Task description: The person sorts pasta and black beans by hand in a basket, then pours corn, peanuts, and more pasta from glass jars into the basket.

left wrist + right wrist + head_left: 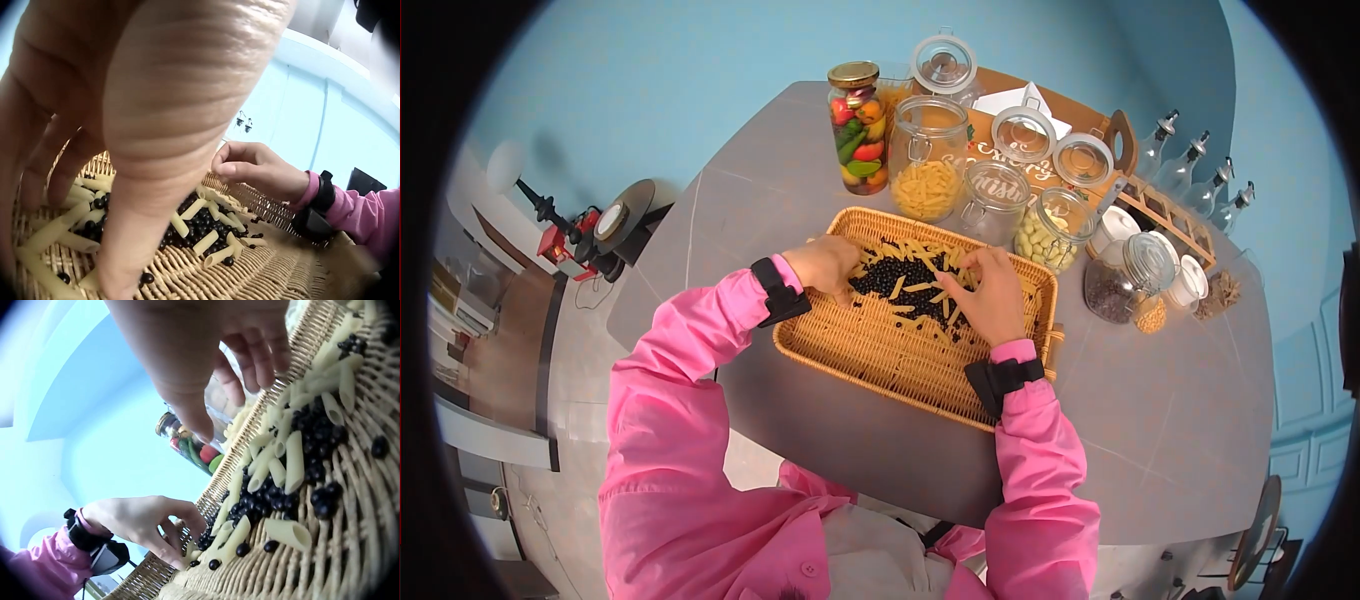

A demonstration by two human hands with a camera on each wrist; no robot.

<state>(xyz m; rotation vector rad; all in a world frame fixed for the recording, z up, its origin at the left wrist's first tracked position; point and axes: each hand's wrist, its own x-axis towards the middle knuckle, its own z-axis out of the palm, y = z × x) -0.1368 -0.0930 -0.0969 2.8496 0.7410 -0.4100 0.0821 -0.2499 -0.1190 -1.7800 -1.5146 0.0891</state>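
Observation:
A rectangular wicker basket [870, 365] holds black beans [886, 280] mixed with penne pasta [920, 322], spread mostly along its far side. My left hand [828, 265] reaches down into the basket's left end. Its thumb [128, 265] points down at the woven bottom, and its fingers are spread apart from it, with penne and a few beans lying between. Over the right part of the basket is my right hand [990, 295], fingers loosely bent and thumb apart. The right wrist view shows nothing in its grasp, with penne and beans below.
Behind the basket stand a jar of colourful vegetables [860, 135], a glass jar of penne [927, 165], an open clip-top jar [993, 200] and a jar of pale pieces [1050, 235]. A dark-filled jar [1115, 290] is at right, with glass bottles [1178, 170] farther back on the grey table [1180, 420].

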